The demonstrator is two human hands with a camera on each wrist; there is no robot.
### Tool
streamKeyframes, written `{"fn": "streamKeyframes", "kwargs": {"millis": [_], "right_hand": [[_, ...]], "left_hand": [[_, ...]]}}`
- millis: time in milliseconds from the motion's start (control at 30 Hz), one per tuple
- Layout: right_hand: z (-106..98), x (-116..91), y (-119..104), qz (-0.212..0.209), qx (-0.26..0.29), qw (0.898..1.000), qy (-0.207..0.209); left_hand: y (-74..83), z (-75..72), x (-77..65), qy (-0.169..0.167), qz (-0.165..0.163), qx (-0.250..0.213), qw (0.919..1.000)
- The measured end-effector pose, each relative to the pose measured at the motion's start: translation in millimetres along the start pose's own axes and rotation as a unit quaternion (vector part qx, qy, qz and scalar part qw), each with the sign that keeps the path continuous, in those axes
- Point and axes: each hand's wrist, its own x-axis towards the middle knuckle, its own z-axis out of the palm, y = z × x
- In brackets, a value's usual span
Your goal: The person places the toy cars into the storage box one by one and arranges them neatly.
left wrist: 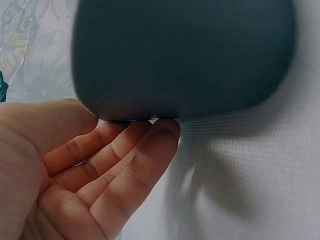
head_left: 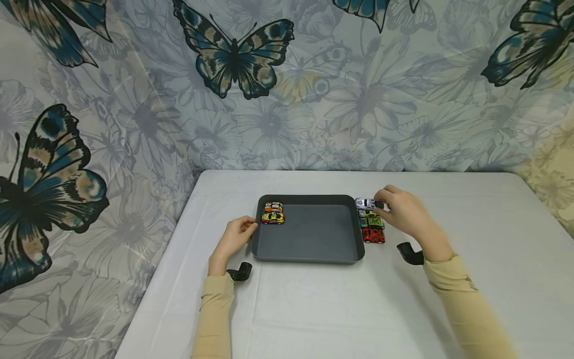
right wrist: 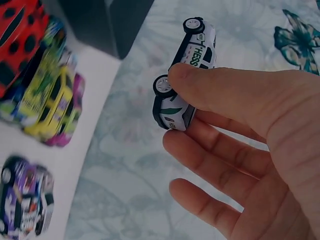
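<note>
A grey tray (head_left: 314, 234) lies on the table. At its left end my left hand (head_left: 237, 234) touches the outer wall with thumb and fingertips, the fingers relaxed; the left wrist view shows these fingertips (left wrist: 162, 135) against the dark wall. My right hand (head_left: 405, 212) is beyond the tray's right end. Between thumb and fingers it pinches a white toy car (right wrist: 192, 52) with black wheels and green "HESS" lettering, mostly hidden by the fingers in the head view. Close to that hand stand a purple-and-white toy car (right wrist: 27, 197), a yellow-green one (right wrist: 47, 102) and a red black-spotted one (right wrist: 20, 42).
Inside the tray, at its upper left, an orange toy car (head_left: 273, 206) stands just behind a yellow one (head_left: 273, 218). A white cloth (head_left: 314, 309) covers the table. Behind it hangs a floral cloth (head_left: 278, 129) with large butterflies.
</note>
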Motion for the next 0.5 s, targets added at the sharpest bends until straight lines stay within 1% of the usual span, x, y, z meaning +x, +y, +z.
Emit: {"fn": "streamKeyframes", "kwargs": {"millis": [133, 267, 400, 500], "right_hand": [[7.0, 10.4, -11.0, -0.011, 0.010, 1.000, -0.012], [14.8, 18.8, -21.9, -0.017, 0.016, 0.999, -0.022], [24.4, 26.8, -32.5, -0.026, 0.020, 0.999, -0.025], [30.8, 32.9, -41.7, -0.037, 0.023, 0.999, -0.022]], "left_hand": [[-0.9, 0.5, 0.7, 0.002, -0.003, 0.000, 1.0000], [-2.4, 1.6, 1.5, 0.004, 0.008, -0.001, 1.0000], [-3.4, 2.1, 2.1, 0.004, 0.014, -0.001, 0.9999], [-3.3, 1.8, 2.3, 0.005, 0.012, -0.002, 0.9999]]}}
